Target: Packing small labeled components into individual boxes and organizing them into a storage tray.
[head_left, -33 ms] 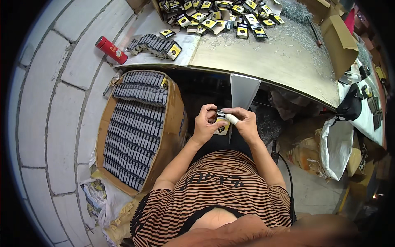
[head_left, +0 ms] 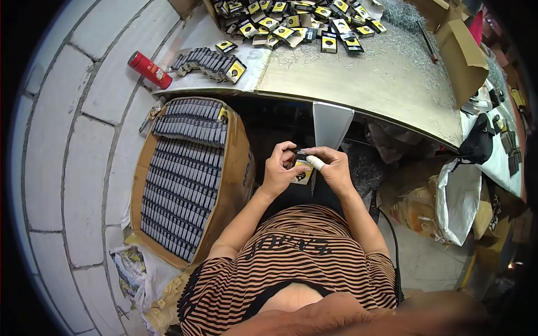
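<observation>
Both my hands are together in front of my body, holding one small black-and-yellow box. My left hand grips its left side, thumb across the yellow front. At the box's upper end are the pinched fingers of my right hand, whose thumb wears a white wrap. A dark edge shows between the fingertips there, but my fingers hide most of the box's top. Beyond the hands, a grey-white panel stands upright below the table edge.
To my left stands a large carton with rows of packed small boxes. The table holds heaped loose boxes, a short row of boxes, a red bottle and scattered thin metal pieces. A white sack is at right.
</observation>
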### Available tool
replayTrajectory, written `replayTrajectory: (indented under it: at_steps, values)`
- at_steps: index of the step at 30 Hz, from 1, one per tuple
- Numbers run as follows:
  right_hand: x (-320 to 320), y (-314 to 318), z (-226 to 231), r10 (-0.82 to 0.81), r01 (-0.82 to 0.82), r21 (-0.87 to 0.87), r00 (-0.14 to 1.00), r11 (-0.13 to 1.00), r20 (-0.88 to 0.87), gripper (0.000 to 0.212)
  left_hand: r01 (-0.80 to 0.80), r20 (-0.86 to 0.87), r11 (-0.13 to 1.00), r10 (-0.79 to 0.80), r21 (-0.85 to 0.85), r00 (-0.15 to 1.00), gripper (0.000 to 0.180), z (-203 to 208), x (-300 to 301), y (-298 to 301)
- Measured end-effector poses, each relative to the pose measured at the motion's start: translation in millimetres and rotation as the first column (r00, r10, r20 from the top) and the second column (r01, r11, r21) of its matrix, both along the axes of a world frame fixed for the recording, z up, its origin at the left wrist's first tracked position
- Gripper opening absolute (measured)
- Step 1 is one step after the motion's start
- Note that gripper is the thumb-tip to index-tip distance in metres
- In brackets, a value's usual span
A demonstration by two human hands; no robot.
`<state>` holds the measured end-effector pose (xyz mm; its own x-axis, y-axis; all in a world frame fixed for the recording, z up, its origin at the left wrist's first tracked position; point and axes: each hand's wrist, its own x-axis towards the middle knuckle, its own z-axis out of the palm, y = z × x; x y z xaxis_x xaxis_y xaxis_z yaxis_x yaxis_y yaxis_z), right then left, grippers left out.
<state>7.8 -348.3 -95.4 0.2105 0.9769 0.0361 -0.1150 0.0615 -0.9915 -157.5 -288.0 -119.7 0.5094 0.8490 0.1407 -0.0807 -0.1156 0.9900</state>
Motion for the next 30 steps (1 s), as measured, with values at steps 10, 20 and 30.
replayTrajectory:
  at_steps: [10, 20, 30]
  values:
    - [39, 26, 14, 0.139, -0.135, -0.096, 0.99, 0.986, 0.034, 0.02, 0.069, -0.028, 0.996, -0.071, -0.064, 0.997, 0.068, 14, 22, 33]
    - [87, 54, 50, 0.146, -0.153, 0.047, 0.981, 0.987, 0.125, 0.049, -0.163, -0.047, 0.9, 0.199, 0.403, 0.979, 0.018, 68, 69, 99]
    - [375, -138, 87, -0.456, 0.46, 0.473, 0.88, 0.751, -0.132, 0.035, 0.216, -0.584, 0.547, 0.705, 0.809, 0.403, 0.057, 12, -33, 329]
